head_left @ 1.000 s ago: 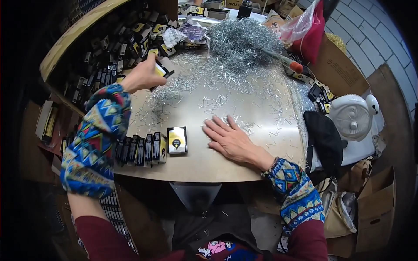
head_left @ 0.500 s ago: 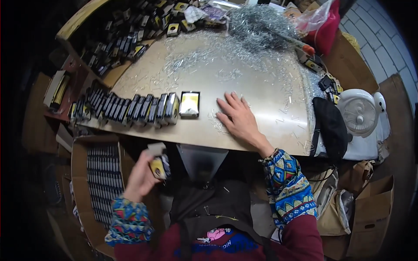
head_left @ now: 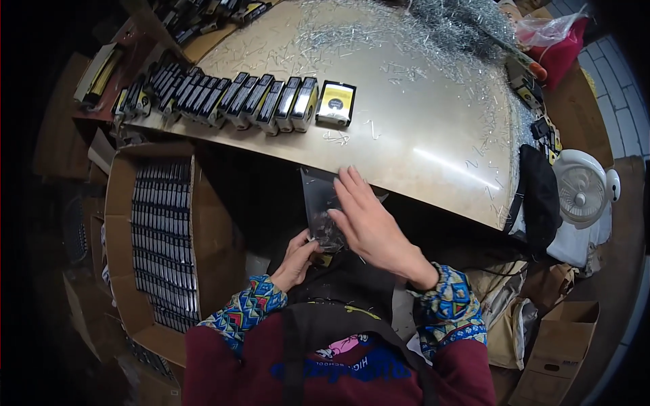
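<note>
My left hand (head_left: 296, 262) is low in front of my lap, fingers closed on a small black and yellow box (head_left: 325, 260), of which only a part shows. Just above it, a grey translucent plastic bin (head_left: 317, 193) hangs under the table edge, with thin shiny pieces in it. My right hand (head_left: 371, 227) is over the bin's right side, fingers stretched out, fingertips by the table edge; it holds nothing I can see. On the table, a black, white and yellow box (head_left: 336, 103) lies flat beside a row of similar boxes (head_left: 269, 105) standing on edge.
Thin shiny wire-like pieces (head_left: 379, 34) are strewn over the table (head_left: 413, 128), heaped at the back (head_left: 453, 30). An open carton (head_left: 120, 254) packed with dark boxes stands at the left. A white fan (head_left: 579, 189) and a black cloth item (head_left: 538, 199) are at the right.
My right hand has come off the tabletop toward me, over the plastic bin. My left hand has moved right with its box to the bin. The view has shifted downward.
</note>
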Demonstrator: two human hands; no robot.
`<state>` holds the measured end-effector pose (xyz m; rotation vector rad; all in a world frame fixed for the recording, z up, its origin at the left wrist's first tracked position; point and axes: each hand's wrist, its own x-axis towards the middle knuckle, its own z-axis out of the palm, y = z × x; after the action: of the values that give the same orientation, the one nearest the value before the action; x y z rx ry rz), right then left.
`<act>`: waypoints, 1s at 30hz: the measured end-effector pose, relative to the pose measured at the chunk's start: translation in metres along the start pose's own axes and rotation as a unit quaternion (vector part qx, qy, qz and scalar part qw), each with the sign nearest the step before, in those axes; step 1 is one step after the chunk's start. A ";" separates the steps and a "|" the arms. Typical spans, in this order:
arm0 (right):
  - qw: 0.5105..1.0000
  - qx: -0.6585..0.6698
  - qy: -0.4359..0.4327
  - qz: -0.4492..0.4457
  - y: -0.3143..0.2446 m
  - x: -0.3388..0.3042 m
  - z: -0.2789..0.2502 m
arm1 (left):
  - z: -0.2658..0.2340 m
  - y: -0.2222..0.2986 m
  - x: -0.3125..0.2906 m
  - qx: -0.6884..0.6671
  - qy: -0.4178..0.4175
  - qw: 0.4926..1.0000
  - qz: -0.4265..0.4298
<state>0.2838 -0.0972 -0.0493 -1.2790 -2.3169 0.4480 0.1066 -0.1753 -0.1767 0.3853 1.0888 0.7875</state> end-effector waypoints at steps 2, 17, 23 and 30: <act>0.972 0.219 -0.040 0.074 0.004 -0.005 -0.016 | 0.007 0.005 -0.006 -0.026 0.007 1.000 0.010; 0.951 0.262 -0.158 -0.042 0.005 -0.055 0.049 | -0.007 -0.016 -0.023 0.510 0.086 0.821 0.242; 0.921 0.314 -0.210 0.100 0.010 -0.051 0.030 | -0.007 0.002 -0.042 0.427 0.098 0.865 0.243; 0.940 0.300 -0.118 0.114 -0.001 -0.038 0.026 | 0.014 0.035 -0.038 0.376 0.045 0.872 0.310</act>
<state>0.2865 -0.1318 -0.0793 -1.2218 -1.9627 1.3322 0.0971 -0.1778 -0.1237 1.4275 1.3565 0.9156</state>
